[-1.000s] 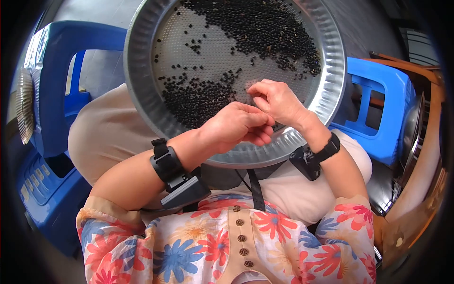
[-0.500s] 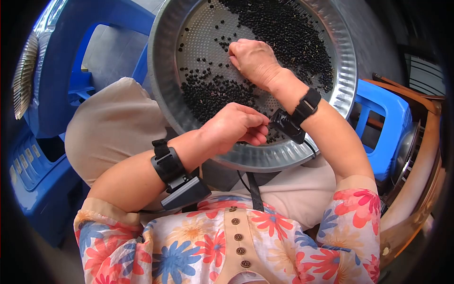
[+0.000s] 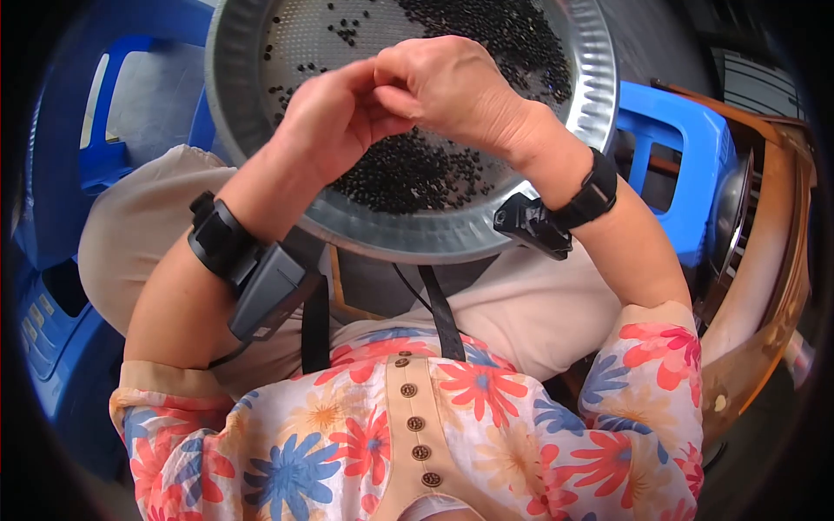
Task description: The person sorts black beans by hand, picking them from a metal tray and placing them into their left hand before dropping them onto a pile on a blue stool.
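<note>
A round metal tray (image 3: 417,241) with a perforated bottom rests in front of my lap, holding many small black beans. One heap of beans (image 3: 408,178) lies near the close rim; a larger spread of darker bits (image 3: 512,39) covers the far right. My left hand (image 3: 334,117) is raised over the tray, palm turned inward, fingers curled and touching my other hand. My right hand (image 3: 439,82) meets it above the tray, its fingers bent closed. Whatever lies between the fingertips is too small or hidden to make out.
Blue plastic stools (image 3: 686,148) stand at the right and blue plastic chairs (image 3: 52,330) at the left. Wooden furniture (image 3: 764,286) with a metal pan beside it is at the far right. Both wrists carry strapped black devices.
My left hand has risen and moved left and forward to meet my right hand, which has come up off the tray bottom. The view has shifted, so the tray appears further up and left.
</note>
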`<move>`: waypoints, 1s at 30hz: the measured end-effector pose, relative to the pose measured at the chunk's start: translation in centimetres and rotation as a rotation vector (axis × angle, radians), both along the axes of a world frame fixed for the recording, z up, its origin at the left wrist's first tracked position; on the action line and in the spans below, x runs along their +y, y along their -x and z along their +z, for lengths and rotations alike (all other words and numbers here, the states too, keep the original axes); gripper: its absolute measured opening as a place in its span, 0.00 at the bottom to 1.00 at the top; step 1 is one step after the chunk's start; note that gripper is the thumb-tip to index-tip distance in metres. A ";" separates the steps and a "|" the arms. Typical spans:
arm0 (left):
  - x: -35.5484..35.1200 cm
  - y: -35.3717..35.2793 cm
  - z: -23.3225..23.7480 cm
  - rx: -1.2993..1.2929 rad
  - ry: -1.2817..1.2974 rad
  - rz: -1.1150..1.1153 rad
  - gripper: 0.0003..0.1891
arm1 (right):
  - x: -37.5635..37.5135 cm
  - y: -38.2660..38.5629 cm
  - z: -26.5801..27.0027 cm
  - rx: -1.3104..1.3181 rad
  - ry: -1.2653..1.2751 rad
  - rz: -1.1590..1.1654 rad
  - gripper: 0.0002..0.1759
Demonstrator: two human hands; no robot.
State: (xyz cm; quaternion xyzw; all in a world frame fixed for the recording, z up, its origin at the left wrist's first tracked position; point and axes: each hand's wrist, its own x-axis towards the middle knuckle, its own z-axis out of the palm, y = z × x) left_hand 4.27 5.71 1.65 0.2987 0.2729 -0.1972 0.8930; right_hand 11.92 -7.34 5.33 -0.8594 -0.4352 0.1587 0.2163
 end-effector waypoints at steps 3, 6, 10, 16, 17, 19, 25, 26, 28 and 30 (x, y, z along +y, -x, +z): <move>-1.3 -1.4 1.3 -0.080 -0.013 0.028 0.15 | -1.3 0.0 1.4 -0.301 0.101 0.117 0.09; -1.2 -2.5 1.4 -0.244 0.079 -0.081 0.15 | -3.4 -0.5 2.9 -0.429 0.005 0.009 0.08; -1.5 -3.3 1.7 -0.210 -0.040 -0.164 0.16 | -7.5 -1.4 3.5 -0.232 -0.149 -0.209 0.08; -2.1 -3.0 2.4 -0.246 -0.059 -0.192 0.16 | -15.2 -0.1 -3.1 0.027 0.462 -0.424 0.10; -2.1 -2.8 2.5 -0.257 -0.070 -0.195 0.15 | -15.3 0.1 -3.6 0.037 0.557 -0.396 0.10; -2.3 -2.5 2.9 -0.263 -0.061 -0.205 0.15 | -14.8 0.6 -4.0 0.045 0.650 -0.372 0.10; -2.1 -2.2 3.3 -0.269 -0.051 -0.196 0.15 | -12.0 3.2 -3.0 0.870 0.128 -0.578 0.08; -2.0 -2.1 3.3 -0.263 -0.052 -0.199 0.15 | -12.6 2.7 -3.4 0.625 0.229 -0.534 0.08; -1.8 -2.1 3.1 -0.271 -0.036 -0.202 0.15 | -13.0 2.7 -3.9 0.380 0.327 -0.486 0.08; -1.5 -2.1 3.0 -0.284 -0.016 -0.198 0.14 | -12.9 3.5 -3.9 0.370 0.444 -0.440 0.08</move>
